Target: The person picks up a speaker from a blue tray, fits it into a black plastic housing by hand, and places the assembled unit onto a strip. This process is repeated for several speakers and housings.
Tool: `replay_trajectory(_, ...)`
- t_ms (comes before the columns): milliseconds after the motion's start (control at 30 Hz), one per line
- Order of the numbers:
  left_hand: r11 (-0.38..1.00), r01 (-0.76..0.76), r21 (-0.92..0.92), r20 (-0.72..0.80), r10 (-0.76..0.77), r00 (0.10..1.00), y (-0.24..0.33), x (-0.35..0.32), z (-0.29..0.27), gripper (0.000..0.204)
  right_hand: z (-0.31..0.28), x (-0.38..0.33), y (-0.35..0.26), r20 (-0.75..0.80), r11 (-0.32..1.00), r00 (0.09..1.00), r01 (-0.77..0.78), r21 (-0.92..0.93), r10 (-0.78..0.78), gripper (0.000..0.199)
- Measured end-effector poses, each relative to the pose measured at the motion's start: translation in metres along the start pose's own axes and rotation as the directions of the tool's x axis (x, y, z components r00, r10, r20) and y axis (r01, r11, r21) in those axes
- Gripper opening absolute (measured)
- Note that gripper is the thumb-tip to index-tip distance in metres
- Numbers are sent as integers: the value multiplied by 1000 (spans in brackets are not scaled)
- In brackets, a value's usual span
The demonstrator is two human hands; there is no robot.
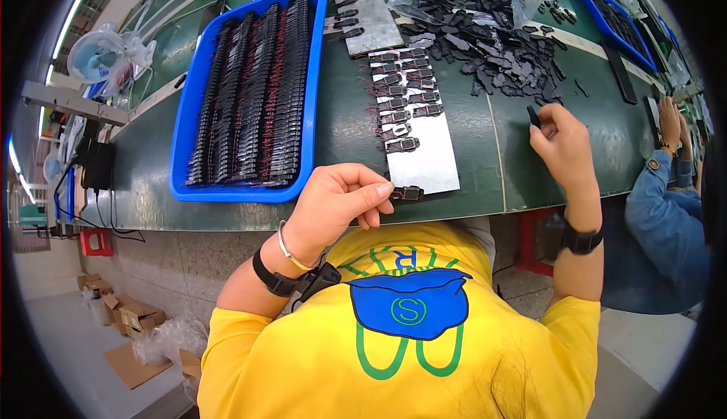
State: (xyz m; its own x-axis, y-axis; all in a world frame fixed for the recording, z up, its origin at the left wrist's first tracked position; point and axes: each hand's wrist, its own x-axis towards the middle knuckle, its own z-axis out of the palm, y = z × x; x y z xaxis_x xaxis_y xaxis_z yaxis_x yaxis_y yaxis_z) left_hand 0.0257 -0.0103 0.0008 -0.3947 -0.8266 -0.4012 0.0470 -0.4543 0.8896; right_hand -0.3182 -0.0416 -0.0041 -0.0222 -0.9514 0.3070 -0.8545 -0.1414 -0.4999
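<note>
Bench: green worktop (485, 161), blue tray (189, 116) at left.
Left hand (333, 203): fingers pinch a small black part (407, 192) at the metal plate's (432, 161) near edge, long axis left-right.
Right hand (564, 146): fingertips grip a black piece (534, 116), tilted up-left.

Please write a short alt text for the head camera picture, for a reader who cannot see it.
A person in a yellow shirt works at a green table: the left hand pinches a small black part at the near end of a metal plate lined with similar parts, while the right hand holds a black piece. A blue tray lies left.
</note>
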Motion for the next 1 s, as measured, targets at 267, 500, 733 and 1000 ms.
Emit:
replay_trajectory(267, 995, -76, 59, -7, 76, 997, -2, -2, 7, 14, 6, -41, -72, 24, 847, 927, 331, 416, -374, 19)
replay_trajectory(500, 995, 25, -102, 141, -10, 990, -3, -1, -2, 14, 30, -43, -80, -150, 719, 838, 531, 448, -525, 19)
replay_trajectory(733, 968, 72, -242, 403, 32, 915, 0, 1, -1, 11, 40, -43, -91, -222, 529, 647, 740, 416, -729, 20)
replay_trajectory(1000, 982, -154, 114, 272, 118, 955, 4, -6, 3, 10, 49, -50, -96, -158, 573, 675, 708, 412, -721, 27)
